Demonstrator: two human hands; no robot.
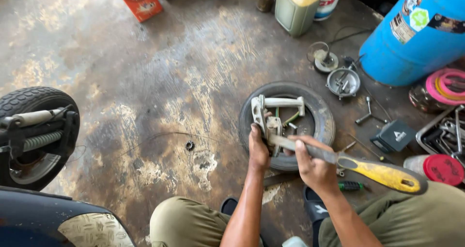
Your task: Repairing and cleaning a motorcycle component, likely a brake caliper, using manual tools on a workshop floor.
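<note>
A small black tyre [323, 115] lies flat on the stained concrete floor. Over its middle I hold a pale metal bracket [271, 112] with a cross tube and bits of wire. My left hand [258, 149] grips the bracket's lower left side. My right hand [312, 163] is closed round a long tool with a yellow handle [382, 173]; its metal end rests against the bracket's lower part. My knees in olive trousers frame the bottom of the view.
A blue drum [416, 34] stands at the top right, a green canister [295, 7] and red carton [139, 1] at the top. Round metal parts [343, 81], a socket wrench [365, 112], a tool tray [448, 133] and red lid [443, 169] lie right. A scooter wheel [34, 135] is left.
</note>
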